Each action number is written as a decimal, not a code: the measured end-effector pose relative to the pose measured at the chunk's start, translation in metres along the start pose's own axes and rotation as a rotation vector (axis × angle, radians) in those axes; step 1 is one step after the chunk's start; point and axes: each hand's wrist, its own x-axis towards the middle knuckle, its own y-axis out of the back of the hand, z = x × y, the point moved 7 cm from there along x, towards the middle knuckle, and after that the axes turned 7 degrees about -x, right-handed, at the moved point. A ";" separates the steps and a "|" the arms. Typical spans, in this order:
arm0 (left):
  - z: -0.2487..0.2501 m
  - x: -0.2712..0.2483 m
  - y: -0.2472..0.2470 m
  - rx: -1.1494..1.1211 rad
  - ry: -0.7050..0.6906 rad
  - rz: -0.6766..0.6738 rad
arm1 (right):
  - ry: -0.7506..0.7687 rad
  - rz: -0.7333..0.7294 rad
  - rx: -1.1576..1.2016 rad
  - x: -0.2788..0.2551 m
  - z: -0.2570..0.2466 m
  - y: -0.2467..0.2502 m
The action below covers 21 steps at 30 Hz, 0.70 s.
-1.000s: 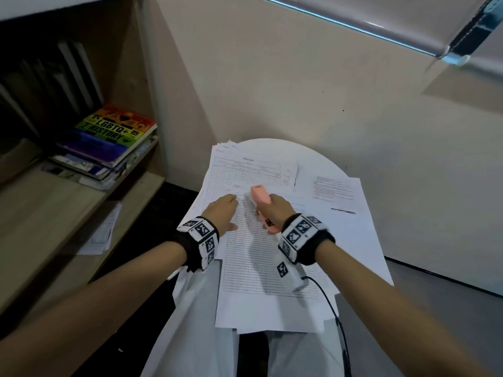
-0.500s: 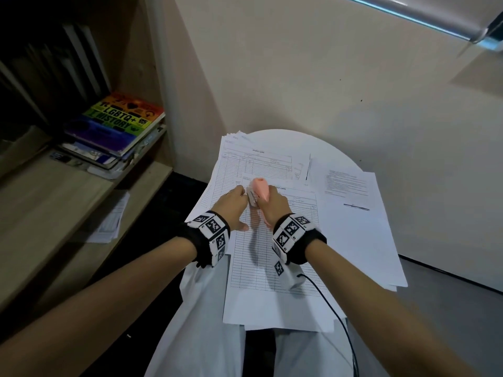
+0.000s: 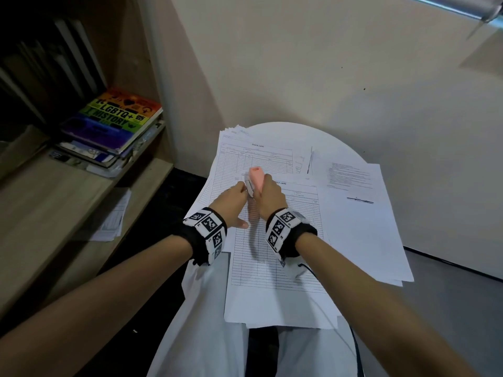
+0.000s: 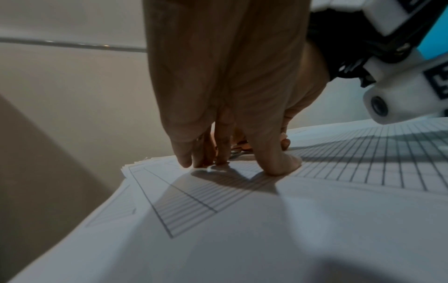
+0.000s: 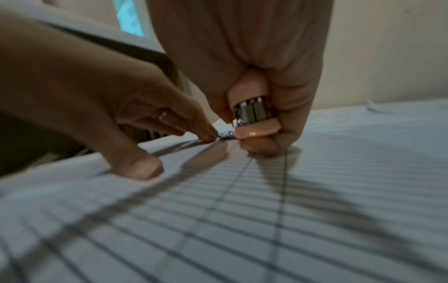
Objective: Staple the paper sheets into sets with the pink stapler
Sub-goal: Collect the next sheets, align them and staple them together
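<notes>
Right hand point(image 3: 269, 198) wrapped tight round the pink stapler point(image 3: 256, 179), nose pointing away over the top-left corner of the stock card sheets point(image 3: 275, 254), probably so the staple lands right in that corner. From the right wrist view, metal staple channel point(image 5: 251, 112) showing between the pink shells, so apparently not squeezed fully closed yet. Left hand point(image 3: 231, 206) just beside it, fingertips point(image 4: 221, 159) pushing down at the sheet corner and thumb point(image 5: 138, 168) planted flat lower down, fingers fairly straight, not gripping anything; looks like it's there to keep the pages lined up and stop them sliding. Can't tell if the corner is actually between the stapler's lips, too blurry. All sitting on a small round white table point(image 3: 321, 137) buried under more loose sheets: another stock card pile point(image 3: 258, 156) farther back, plain printed pages point(image 3: 359, 213) off to the right. Beige wall behind, wooden shelf point(image 3: 54, 202) to the left with a rainbow history book point(image 3: 117, 118) on a stack.
</notes>
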 end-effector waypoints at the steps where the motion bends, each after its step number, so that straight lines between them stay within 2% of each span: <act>1: 0.000 0.000 0.000 -0.012 -0.006 -0.003 | -0.034 -0.003 0.019 0.000 0.000 0.001; 6: 0.000 -0.002 -0.001 -0.027 -0.021 -0.002 | -0.151 -0.039 0.090 0.007 -0.002 0.001; 8: 0.002 -0.003 -0.001 -0.018 -0.016 -0.003 | -0.130 -0.017 0.075 0.010 -0.006 0.004; 12: 0.002 -0.004 0.001 0.012 -0.010 -0.019 | 0.028 0.008 -0.008 0.011 -0.013 0.004; 17: 0.001 -0.003 0.000 0.056 -0.006 -0.039 | -0.084 0.018 0.159 0.014 -0.003 0.008; 21: 0.004 0.000 0.003 0.130 0.038 -0.053 | -0.040 0.081 0.264 0.006 0.011 0.029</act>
